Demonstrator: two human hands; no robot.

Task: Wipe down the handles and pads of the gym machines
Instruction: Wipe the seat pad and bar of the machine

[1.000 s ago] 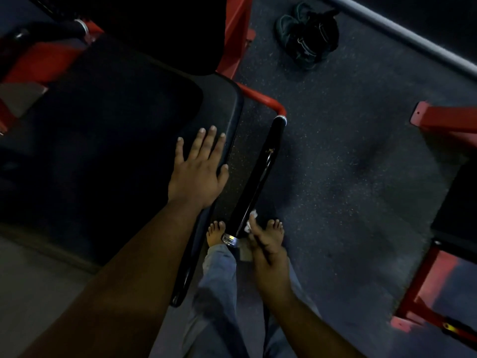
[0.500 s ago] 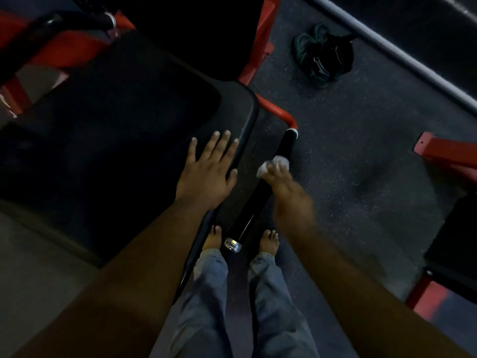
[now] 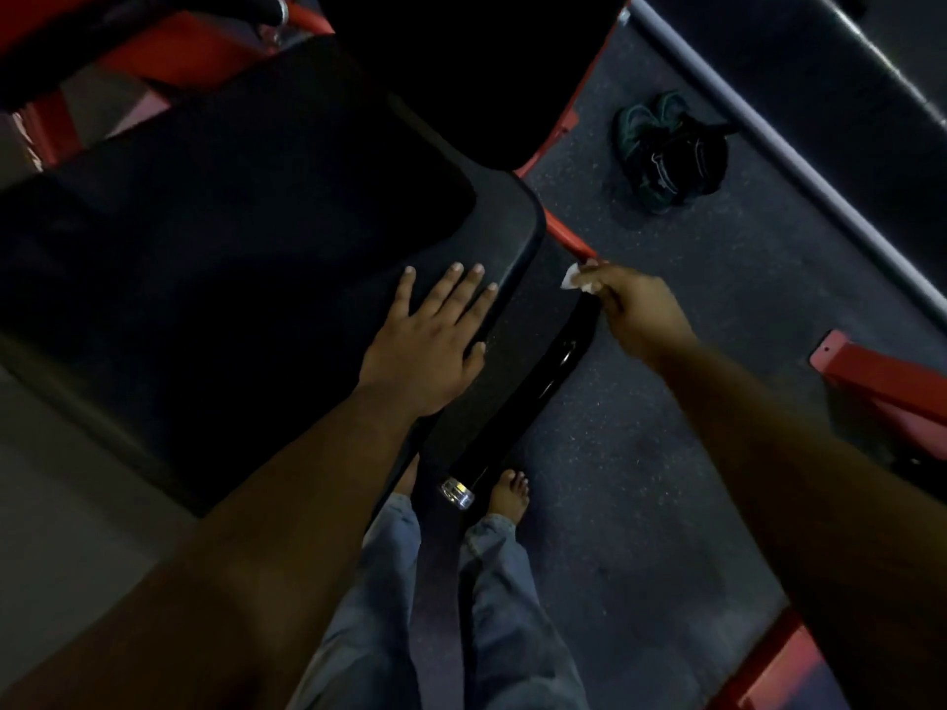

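A black handle grip (image 3: 533, 397) with a chrome end cap slants from my feet up to a red tube (image 3: 566, 238). My right hand (image 3: 638, 312) pinches a small white cloth (image 3: 581, 278) at the handle's upper end, where the black grip meets the red tube. My left hand (image 3: 433, 345) rests flat, fingers straight and spread, on the right edge of the large black seat pad (image 3: 246, 238). The top of the grip is hidden under the cloth and my fingers.
Red machine frame parts stand at the upper left (image 3: 169, 53) and at the right (image 3: 881, 381). A dark bag (image 3: 671, 151) lies on the speckled rubber floor beside a grey rail (image 3: 768, 140). My bare feet stand under the handle's chrome end.
My right hand slid the cloth up the black handle from its chrome end to its top by the red tube. My left hand stayed flat on the pad.
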